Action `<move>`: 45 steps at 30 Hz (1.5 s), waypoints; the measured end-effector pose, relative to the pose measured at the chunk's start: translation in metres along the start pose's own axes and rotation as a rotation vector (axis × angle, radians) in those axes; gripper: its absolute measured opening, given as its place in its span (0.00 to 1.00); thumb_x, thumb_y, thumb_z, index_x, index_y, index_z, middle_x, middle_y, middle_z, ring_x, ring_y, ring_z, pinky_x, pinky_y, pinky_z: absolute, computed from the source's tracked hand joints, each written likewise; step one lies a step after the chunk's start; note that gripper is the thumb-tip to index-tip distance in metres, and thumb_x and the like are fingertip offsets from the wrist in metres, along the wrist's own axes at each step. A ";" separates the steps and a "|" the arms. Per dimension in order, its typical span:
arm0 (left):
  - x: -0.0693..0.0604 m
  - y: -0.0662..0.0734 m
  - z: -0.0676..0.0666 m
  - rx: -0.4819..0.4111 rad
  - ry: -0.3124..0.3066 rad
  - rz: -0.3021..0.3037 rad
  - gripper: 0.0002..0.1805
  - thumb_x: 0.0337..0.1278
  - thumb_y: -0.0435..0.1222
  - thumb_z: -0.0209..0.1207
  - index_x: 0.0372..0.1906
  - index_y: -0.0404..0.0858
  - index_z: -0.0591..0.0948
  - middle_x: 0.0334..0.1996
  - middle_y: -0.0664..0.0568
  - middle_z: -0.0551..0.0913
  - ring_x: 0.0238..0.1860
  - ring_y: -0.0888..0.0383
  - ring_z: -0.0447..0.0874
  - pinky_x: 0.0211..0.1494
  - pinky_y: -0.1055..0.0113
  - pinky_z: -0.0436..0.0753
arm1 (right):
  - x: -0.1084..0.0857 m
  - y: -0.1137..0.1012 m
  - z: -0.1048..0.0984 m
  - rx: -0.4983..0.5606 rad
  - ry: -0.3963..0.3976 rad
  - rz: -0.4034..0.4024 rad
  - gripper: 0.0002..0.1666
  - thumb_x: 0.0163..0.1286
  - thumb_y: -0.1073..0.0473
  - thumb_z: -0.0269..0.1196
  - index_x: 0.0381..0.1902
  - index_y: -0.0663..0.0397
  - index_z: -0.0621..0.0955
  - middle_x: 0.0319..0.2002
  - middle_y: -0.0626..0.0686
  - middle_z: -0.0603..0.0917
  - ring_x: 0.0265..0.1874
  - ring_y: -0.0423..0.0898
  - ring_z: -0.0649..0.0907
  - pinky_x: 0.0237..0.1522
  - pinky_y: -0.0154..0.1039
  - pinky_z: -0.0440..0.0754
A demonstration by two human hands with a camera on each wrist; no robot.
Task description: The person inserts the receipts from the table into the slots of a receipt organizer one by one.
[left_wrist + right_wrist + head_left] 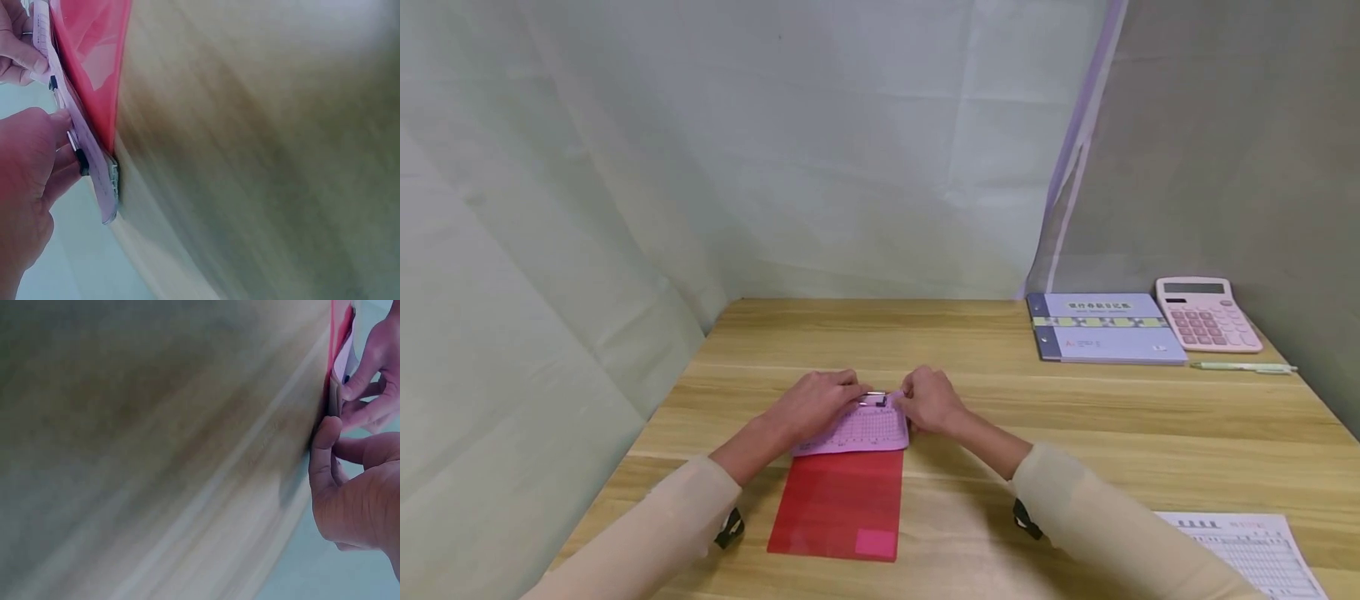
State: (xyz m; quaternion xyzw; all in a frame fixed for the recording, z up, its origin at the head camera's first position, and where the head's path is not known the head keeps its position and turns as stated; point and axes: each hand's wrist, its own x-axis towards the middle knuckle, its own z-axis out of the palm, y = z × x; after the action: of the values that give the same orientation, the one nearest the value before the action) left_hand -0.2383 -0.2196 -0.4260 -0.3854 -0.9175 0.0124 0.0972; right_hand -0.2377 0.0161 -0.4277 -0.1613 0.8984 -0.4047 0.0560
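Observation:
A pink printed form point(871, 429) lies across the upper part of a red folder point(838, 504), which has a pink label in its lower corner. At the form's far edge is a clip point(872, 400) with silver wire and black ends point(81, 162). My left hand point(820, 404) grips this clip, thumb on the near side and fingers behind in the left wrist view. My right hand point(931, 400) pinches the right far corner of the form between thumb and curled fingers. In the right wrist view, the right hand point(356, 494) partly hides that corner.
A blue ledger book point(1105, 329) lies at the back right beside a pink calculator point(1208, 315). In front of them is a light green pen point(1243, 367). A white printed form point(1255, 550) lies at the near right, partly under the right sleeve point(1120, 508). Light cloth point(880, 167) hangs behind the table.

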 end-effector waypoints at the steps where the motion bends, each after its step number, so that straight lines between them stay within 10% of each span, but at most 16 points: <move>1: 0.000 0.000 0.000 0.006 -0.001 0.001 0.16 0.74 0.37 0.66 0.62 0.42 0.87 0.44 0.52 0.84 0.39 0.58 0.85 0.44 0.62 0.87 | -0.001 0.000 0.001 0.015 0.005 0.008 0.10 0.71 0.68 0.69 0.27 0.62 0.85 0.11 0.48 0.79 0.07 0.37 0.77 0.14 0.34 0.77; 32: -0.003 0.001 0.000 0.051 0.004 0.017 0.15 0.74 0.36 0.65 0.60 0.42 0.87 0.44 0.53 0.84 0.40 0.58 0.86 0.44 0.62 0.87 | -0.008 -0.010 0.008 0.057 0.097 0.087 0.12 0.71 0.68 0.69 0.26 0.63 0.85 0.11 0.50 0.81 0.08 0.45 0.82 0.13 0.35 0.79; 45: -0.001 0.004 -0.004 -0.002 -0.023 -0.026 0.15 0.74 0.37 0.65 0.61 0.42 0.88 0.44 0.53 0.85 0.41 0.58 0.86 0.46 0.60 0.87 | -0.001 -0.008 -0.008 0.146 -0.097 0.131 0.21 0.79 0.61 0.65 0.23 0.66 0.83 0.14 0.58 0.83 0.11 0.49 0.85 0.17 0.39 0.84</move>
State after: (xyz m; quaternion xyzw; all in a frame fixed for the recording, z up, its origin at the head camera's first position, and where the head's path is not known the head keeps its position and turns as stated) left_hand -0.2346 -0.2176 -0.4226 -0.3733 -0.9236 0.0145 0.0864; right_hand -0.2367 0.0174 -0.4166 -0.1169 0.8713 -0.4564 0.1375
